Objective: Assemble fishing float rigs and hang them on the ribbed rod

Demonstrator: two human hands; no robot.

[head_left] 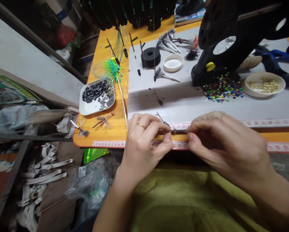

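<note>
My left hand [148,140], with a ring on one finger, is pinched at the table's front edge. A small dark piece shows at its fingertips, too small to name. My right hand [221,138] is pinched just to the right, with a gap between the two sets of fingertips. What it holds is too small to make out. A thin stick with a dark end [162,119] lies just behind my left fingertips. Farther back on the white sheet [178,103] is another small dark assembly [157,97].
A white tray of black cylinders [81,103] stands left. Measuring tapes [109,143] line the front edge. Colourful pins [221,90] and a dish of gold pieces [265,94] lie right, beside a black machine [221,35]. Behind are a black spool [150,57] and a white ring-shaped dish [173,68].
</note>
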